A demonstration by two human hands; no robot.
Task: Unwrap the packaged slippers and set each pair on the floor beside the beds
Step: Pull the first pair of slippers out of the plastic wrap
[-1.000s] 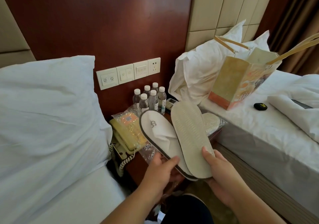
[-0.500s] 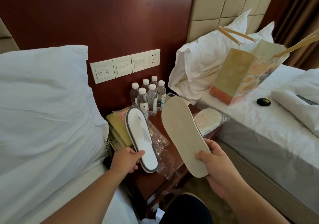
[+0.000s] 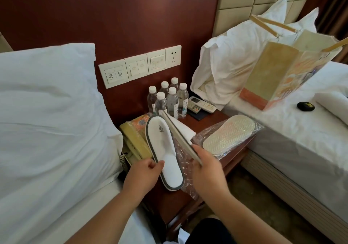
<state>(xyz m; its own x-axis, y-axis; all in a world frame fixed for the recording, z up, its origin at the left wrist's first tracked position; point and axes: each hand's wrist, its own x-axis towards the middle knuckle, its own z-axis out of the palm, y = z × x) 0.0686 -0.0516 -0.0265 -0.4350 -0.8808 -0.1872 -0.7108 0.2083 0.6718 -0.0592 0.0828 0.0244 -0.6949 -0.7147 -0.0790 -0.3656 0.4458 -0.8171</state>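
My left hand (image 3: 142,176) grips a white slipper (image 3: 163,149) with a dark rim and a small logo, its top side facing up over the nightstand (image 3: 209,123). My right hand (image 3: 207,170) holds the second slipper (image 3: 178,136) turned on edge, so I see only its thin beige sole side. An empty clear wrapper (image 3: 185,172) lies crumpled under both. A still-wrapped pair of slippers (image 3: 228,133) lies sole-up in clear plastic on the nightstand's right part.
Several water bottles (image 3: 169,98) and a remote control (image 3: 201,105) stand at the nightstand's back. A yellow telephone (image 3: 134,144) sits at its left. White beds flank it; a paper gift bag (image 3: 286,72) and a black object (image 3: 305,106) lie on the right bed.
The two slippers were separated, one in each hand. My right hand then rotated its slipper from sole-facing to edge-on and brought it close to the left one.
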